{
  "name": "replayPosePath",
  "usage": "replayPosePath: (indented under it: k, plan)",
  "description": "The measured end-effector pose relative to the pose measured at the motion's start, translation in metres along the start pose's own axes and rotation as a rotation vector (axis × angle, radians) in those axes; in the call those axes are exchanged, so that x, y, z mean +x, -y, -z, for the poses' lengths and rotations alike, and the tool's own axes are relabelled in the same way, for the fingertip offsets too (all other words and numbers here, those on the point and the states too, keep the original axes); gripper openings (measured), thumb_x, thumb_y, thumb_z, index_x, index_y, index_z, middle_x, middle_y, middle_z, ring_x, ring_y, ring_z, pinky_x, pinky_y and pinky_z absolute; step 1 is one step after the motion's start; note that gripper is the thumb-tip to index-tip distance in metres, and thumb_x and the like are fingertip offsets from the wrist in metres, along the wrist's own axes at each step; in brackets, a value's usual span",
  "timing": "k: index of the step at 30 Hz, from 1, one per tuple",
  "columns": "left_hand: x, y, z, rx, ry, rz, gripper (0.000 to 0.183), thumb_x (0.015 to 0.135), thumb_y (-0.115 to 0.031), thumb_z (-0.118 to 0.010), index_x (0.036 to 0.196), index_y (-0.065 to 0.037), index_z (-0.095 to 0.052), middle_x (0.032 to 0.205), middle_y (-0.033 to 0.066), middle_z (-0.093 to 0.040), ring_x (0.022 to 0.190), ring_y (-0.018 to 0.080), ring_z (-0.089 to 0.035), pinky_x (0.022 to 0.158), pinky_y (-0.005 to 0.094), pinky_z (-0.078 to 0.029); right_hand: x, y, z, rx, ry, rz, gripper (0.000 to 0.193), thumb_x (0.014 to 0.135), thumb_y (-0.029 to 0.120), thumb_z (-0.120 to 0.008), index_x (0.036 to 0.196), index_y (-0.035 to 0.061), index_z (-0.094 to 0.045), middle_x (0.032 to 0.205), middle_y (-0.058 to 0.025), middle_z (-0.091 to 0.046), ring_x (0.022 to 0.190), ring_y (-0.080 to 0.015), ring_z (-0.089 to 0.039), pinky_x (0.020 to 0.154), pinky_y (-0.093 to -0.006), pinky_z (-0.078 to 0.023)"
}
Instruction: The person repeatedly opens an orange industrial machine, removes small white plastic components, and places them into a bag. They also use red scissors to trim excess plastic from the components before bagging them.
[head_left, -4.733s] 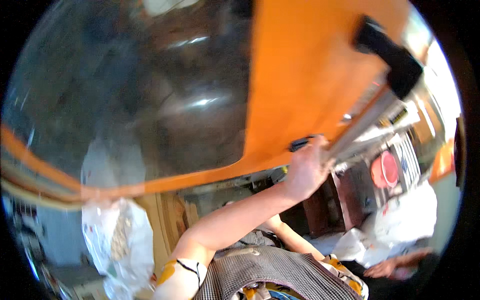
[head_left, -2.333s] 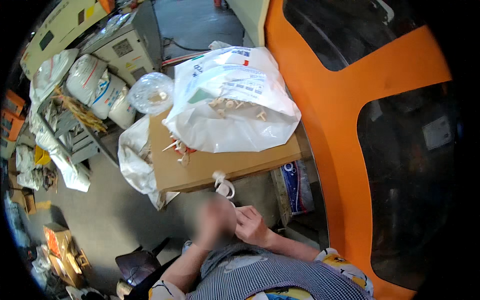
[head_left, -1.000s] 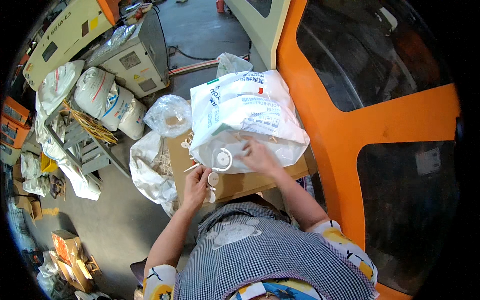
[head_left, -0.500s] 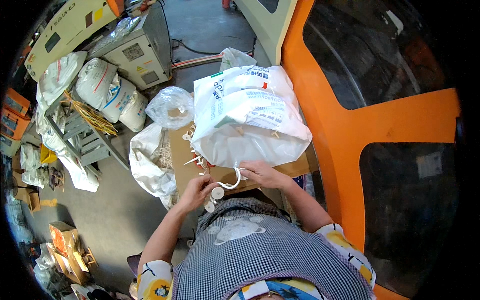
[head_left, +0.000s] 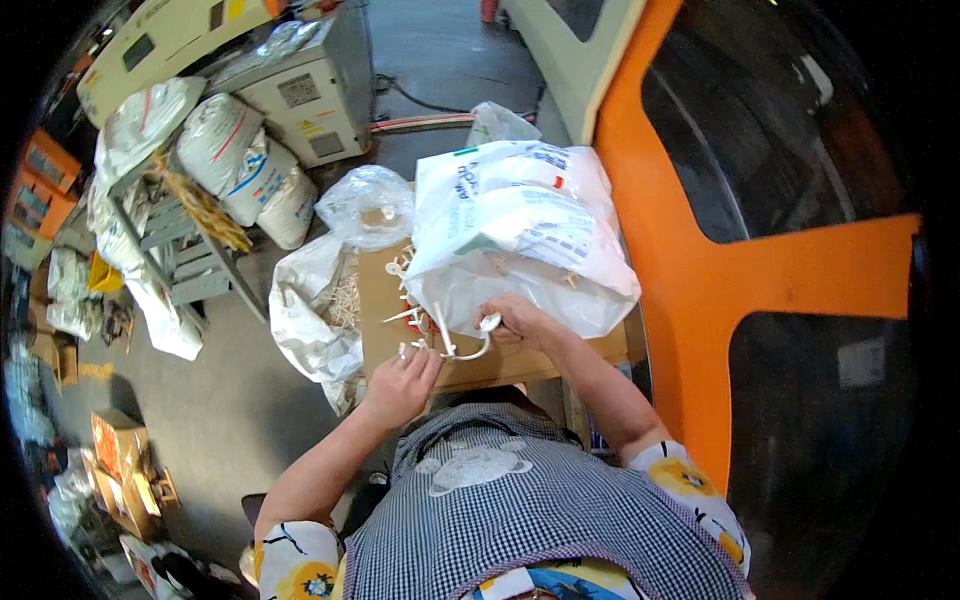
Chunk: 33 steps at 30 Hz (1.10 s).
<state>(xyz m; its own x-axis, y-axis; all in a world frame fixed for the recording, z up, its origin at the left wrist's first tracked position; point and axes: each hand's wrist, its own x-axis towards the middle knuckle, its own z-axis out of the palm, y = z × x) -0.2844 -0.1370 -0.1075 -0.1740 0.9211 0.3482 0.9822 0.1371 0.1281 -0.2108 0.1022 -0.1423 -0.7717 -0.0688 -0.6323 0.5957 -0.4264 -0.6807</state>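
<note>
A thin white plastic moulding [head_left: 474, 355] spans the space between my hands, over the front edge of a brown cardboard surface [head_left: 510, 372]. It bends in a curve, with a straight prong standing up near the left end and a round disc by the right fingers. My left hand [head_left: 404, 384] is closed at its left end, small white bits showing at the fingertips. The disc end is pinched in my right hand [head_left: 518, 320]. Beyond my left hand, several small white plastic pieces [head_left: 398, 268] lie along the cardboard, with something red among them.
Behind my right hand a large white printed sack [head_left: 510, 215] fills much of the cardboard. An open white sack [head_left: 300, 320] of small white pieces and a clear plastic bag [head_left: 365, 205] stand left. An orange machine [head_left: 690, 330] borders the right. A grey stepladder [head_left: 190, 255] stands farther left.
The white moulding has turned, its prong now pointing up. Discs that hung below my left hand no longer show there. My right hand has shifted slightly right, and the whole view has tilted.
</note>
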Motion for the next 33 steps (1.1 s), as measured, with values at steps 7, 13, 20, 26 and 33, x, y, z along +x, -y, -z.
replayPosePath:
  k: [7, 13, 20, 26, 33]
  plan:
    - [-0.028, -0.003, -0.013, -0.863, -0.021, 0.644, 0.011, 0.083, -0.009, -0.059, 0.091, -0.002, -0.062, 0.071, 0.0091, -0.06, 0.064, 0.0168, -0.054, 0.062, 0.0309, -0.045, -0.025, -0.004, -0.026, -0.282, 0.148, 0.434, 0.027, 0.092, 0.028, -0.047, 0.091, 0.003, -0.058, 0.068, 0.0025, -0.049, 0.059, -0.006, -0.043, 0.049, -0.0208, -0.033]
    - [0.005, 0.015, -0.051, -0.904, -0.061, 0.308, 0.012, 0.081, -0.015, -0.057, 0.083, -0.003, -0.055, 0.066, 0.0143, -0.054, 0.064, 0.0257, -0.058, 0.058, 0.0361, -0.044, -0.009, -0.03, 0.012, -0.282, -0.231, 0.282, 0.035, 0.092, 0.033, -0.047, 0.085, 0.0017, -0.06, 0.067, 0.0014, -0.052, 0.056, -0.0082, -0.046, 0.05, -0.0252, -0.037]
    - [0.053, -0.014, -0.045, -0.125, -0.053, 0.063, 0.015, 0.075, -0.012, -0.051, 0.086, -0.002, -0.053, 0.077, 0.0059, -0.054, 0.073, 0.0231, -0.057, 0.058, 0.0355, -0.048, 0.065, -0.043, 0.108, -0.49, -0.672, 0.287, 0.031, 0.089, 0.029, -0.05, 0.093, -0.0015, -0.055, 0.056, -0.0063, -0.051, 0.033, -0.0132, -0.038, 0.031, -0.0266, -0.028]
    - [0.005, -0.001, 0.0, -0.61, -0.355, 0.688, 0.004, 0.077, -0.003, -0.056, 0.078, -0.002, -0.059, 0.067, 0.0124, -0.058, 0.061, 0.0243, -0.059, 0.054, 0.0331, -0.046, 0.102, -0.062, 0.155, -0.898, -1.041, 0.751, 0.02, 0.086, 0.018, -0.05, 0.092, 0.0001, -0.057, 0.074, -0.0134, -0.059, 0.061, -0.0219, -0.054, 0.055, -0.0356, -0.043]
    - [-0.021, 0.017, 0.002, -1.638, -0.308, 1.243, 0.022, 0.093, -0.022, -0.05, 0.079, -0.005, -0.053, 0.055, -0.0016, -0.049, 0.04, 0.0036, -0.04, 0.035, 0.0184, -0.029, -0.007, -0.004, -0.067, -1.217, -0.31, 1.141, 0.036, 0.079, 0.016, -0.058, 0.112, 0.0016, -0.054, 0.099, -0.0132, -0.058, 0.087, -0.0233, -0.058, 0.075, -0.0345, -0.048]
